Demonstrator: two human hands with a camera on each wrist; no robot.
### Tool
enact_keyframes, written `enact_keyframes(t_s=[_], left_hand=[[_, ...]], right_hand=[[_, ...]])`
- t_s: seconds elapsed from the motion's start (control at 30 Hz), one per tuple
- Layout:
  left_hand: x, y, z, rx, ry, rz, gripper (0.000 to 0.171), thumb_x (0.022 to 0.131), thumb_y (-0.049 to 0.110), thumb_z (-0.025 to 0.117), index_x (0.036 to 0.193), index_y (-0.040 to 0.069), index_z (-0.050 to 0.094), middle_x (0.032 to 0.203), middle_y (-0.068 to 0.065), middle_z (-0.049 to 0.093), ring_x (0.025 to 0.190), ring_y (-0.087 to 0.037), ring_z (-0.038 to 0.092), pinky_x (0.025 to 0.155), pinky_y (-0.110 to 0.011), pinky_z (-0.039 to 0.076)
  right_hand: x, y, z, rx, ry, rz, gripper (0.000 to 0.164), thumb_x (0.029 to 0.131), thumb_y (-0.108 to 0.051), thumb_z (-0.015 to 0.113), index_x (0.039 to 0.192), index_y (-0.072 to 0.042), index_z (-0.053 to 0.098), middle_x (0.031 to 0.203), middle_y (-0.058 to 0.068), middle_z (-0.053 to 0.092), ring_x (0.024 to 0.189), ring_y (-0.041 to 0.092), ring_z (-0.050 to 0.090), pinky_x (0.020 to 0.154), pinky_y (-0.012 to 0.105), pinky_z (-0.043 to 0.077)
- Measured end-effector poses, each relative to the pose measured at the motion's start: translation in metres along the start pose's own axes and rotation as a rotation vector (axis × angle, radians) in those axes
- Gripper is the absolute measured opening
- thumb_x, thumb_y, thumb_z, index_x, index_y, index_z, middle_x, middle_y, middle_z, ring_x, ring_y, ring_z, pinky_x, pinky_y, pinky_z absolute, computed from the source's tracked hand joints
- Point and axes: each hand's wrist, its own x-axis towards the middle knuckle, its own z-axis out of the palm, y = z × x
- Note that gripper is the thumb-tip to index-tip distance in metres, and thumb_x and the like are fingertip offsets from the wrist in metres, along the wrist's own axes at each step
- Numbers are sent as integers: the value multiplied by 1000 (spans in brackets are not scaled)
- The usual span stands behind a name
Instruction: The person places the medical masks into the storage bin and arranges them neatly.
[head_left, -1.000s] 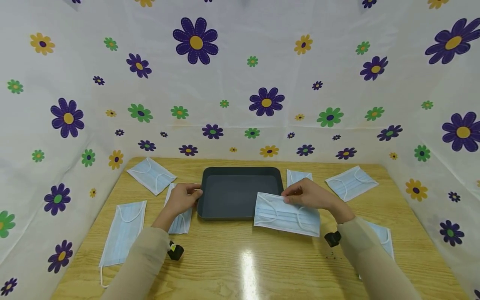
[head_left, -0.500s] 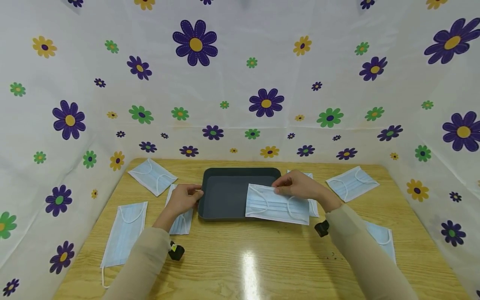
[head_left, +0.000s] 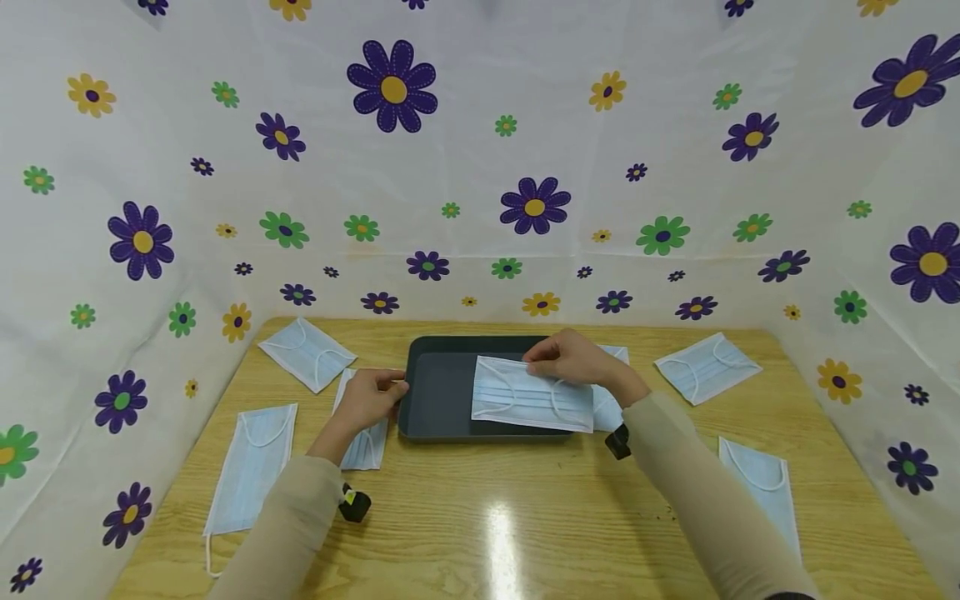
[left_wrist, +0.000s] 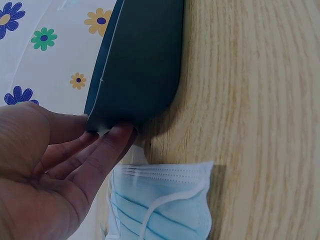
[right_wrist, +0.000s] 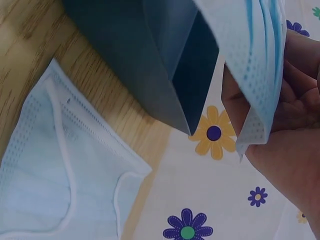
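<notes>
A dark grey rectangular tray (head_left: 442,392) lies on the wooden table. My left hand (head_left: 369,400) pinches its left rim; in the left wrist view the thumb (left_wrist: 70,127) is at the rim and the fingers are against the outer wall. My right hand (head_left: 570,358) pinches a light blue face mask (head_left: 532,396) by its upper edge, holding it over the tray's right half. White ear loops hang across that mask. In the right wrist view the held mask (right_wrist: 255,65) is between thumb and fingers, above the tray's corner (right_wrist: 185,115).
Several more masks lie around the tray: one beside my left hand (head_left: 367,442), others at far left (head_left: 307,354), front left (head_left: 251,467), far right (head_left: 707,367) and front right (head_left: 765,492). Another (head_left: 609,408) is partly hidden behind my right hand. A flowered cloth (head_left: 465,167) stands behind the table.
My right hand has carried the mask leftward and a little farther away, from the tray's right front corner to over its right half. My left hand has stayed at the left rim.
</notes>
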Motion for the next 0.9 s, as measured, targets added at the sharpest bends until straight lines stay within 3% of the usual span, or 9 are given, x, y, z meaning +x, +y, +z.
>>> enact_keyframes(t_s=[0.3, 0.63, 0.9], left_hand=[[1, -1, 1, 12, 4, 6, 40, 108, 14, 60, 144, -3, 62, 123, -28, 73, 76, -20, 74, 68, -34, 58], [1, -3, -1, 28, 13, 6, 40, 108, 15, 61, 144, -3, 62, 124, -29, 73, 74, -18, 73, 67, -33, 56], [1, -1, -1, 32, 18, -6, 40, 107, 16, 62, 143, -3, 63, 121, -27, 74, 75, -19, 73, 66, -31, 54]], right_hand=[[19, 3, 9, 10, 9, -3, 24, 103, -14, 69, 120, -1, 79, 115, 13, 79, 91, 12, 62, 88, 29, 51], [45, 0, 18, -35, -1, 36, 27, 104, -17, 67, 124, -2, 78, 122, 14, 78, 105, 20, 69, 98, 41, 55], [63, -2, 25, -29, -28, 29, 26, 104, -18, 68, 121, -2, 78, 119, 13, 78, 98, 16, 64, 92, 33, 53]])
